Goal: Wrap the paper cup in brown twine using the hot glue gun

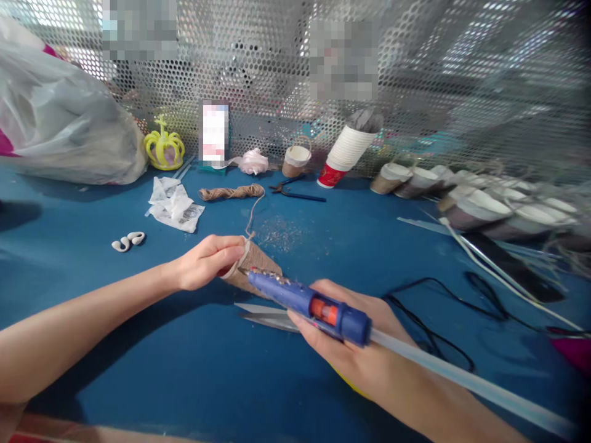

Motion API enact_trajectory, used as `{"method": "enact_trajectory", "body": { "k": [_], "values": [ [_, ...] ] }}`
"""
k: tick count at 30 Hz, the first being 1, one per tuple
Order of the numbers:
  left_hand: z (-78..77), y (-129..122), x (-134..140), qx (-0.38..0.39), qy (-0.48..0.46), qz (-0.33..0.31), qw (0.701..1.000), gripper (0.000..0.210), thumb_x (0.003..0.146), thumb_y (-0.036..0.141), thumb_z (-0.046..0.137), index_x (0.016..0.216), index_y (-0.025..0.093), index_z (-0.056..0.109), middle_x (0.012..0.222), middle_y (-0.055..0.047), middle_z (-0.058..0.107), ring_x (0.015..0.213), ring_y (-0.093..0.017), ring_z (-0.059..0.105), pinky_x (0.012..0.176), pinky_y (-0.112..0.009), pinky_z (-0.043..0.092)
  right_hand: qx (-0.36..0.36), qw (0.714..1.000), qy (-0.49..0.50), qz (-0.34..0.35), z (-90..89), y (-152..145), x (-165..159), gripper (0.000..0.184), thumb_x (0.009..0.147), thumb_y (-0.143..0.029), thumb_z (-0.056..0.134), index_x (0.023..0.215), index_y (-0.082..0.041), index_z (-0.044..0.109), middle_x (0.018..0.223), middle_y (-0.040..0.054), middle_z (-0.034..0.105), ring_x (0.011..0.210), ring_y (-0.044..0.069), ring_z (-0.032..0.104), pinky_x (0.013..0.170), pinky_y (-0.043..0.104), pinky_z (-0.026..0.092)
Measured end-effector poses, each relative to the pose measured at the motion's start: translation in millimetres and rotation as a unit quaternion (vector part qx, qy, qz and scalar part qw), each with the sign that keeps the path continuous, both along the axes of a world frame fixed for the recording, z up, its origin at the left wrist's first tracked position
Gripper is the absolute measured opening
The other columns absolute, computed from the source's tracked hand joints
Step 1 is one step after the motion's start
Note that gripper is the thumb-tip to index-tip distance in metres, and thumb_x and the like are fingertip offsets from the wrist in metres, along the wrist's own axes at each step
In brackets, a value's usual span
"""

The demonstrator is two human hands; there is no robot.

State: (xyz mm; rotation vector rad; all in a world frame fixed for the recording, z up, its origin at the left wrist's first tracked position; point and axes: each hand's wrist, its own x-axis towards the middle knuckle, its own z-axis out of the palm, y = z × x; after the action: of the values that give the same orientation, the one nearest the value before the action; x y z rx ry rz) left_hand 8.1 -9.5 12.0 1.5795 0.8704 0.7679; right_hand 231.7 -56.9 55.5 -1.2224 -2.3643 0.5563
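My left hand point(210, 263) grips a paper cup point(258, 266) by its rim, the fingers reaching inside. Brown twine is wound round the cup's side, and a strand runs from its rim to a twine bundle point(231, 192). In my right hand point(344, 326) is a blue hot glue gun point(295, 294) with a long clear glue stick out of its back. The gun's tip points at the cup's rim; whether it touches I cannot tell. Open scissors point(268, 317) lie under the right hand, their handles mostly hidden by it.
Pliers point(298, 192), crumpled white plastic point(173, 206) and white earbuds point(128, 240) lie on the blue table. A tilted stack of paper cups point(348, 151) leans by the perforated metal screen. Several wrapped cups point(480, 209) and a black cable point(434, 338) are at right; a plastic bag point(64, 117) is at left.
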Motion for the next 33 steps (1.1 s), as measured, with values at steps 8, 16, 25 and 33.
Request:
{"method": "enact_trajectory", "body": {
  "k": [8,16,25,33],
  "values": [
    [-1.6,0.3,0.2,0.0,0.006,0.013,1.0,0.029,0.086,0.034,0.037,0.066,0.015,0.043,0.056,0.005,0.036,0.051,-0.007,0.031,0.048,-0.02,0.028,0.001,0.999,-0.008,0.037,-3.9,1.8,2.2,0.013,0.077,-0.018,0.053,0.069,-0.022,0.044,0.061,-0.0038,0.054,0.05,0.009,0.049,0.046,0.019,0.038],
    [-0.7,0.1,-0.9,0.005,0.007,-0.003,1.0,0.028,0.086,0.035,0.037,0.073,0.013,0.05,0.06,0.004,0.04,0.053,-0.008,0.033,0.049,-0.021,0.028,-0.036,0.998,0.009,-0.057,-1.3,5.5,6.1,0.015,0.079,-0.033,0.054,0.068,-0.023,0.051,0.052,-0.0038,0.051,0.045,0.011,0.046,0.043,0.022,0.038],
    [-2.5,-0.2,-2.4,-0.001,0.011,0.004,1.0,0.027,0.085,0.034,0.038,0.066,0.015,0.042,0.057,0.005,0.035,0.053,-0.008,0.032,0.05,-0.021,0.028,0.023,0.998,0.021,-0.048,-13.0,26.0,13.5,0.032,0.076,-0.04,0.055,0.048,-0.024,0.05,0.042,-0.001,0.05,0.051,0.017,0.056,0.05,0.028,0.042],
    [-7.8,0.5,-4.6,0.007,0.009,0.002,1.0,0.03,0.086,0.035,0.038,0.063,0.016,0.038,0.057,0.005,0.035,0.053,-0.007,0.033,0.05,-0.021,0.029,-0.049,0.996,0.022,-0.07,-1.8,27.5,-1.3,0.039,0.079,-0.033,0.051,0.044,-0.022,0.04,0.037,-0.0036,0.046,0.044,0.012,0.05,0.049,0.024,0.04]
  ]
}}
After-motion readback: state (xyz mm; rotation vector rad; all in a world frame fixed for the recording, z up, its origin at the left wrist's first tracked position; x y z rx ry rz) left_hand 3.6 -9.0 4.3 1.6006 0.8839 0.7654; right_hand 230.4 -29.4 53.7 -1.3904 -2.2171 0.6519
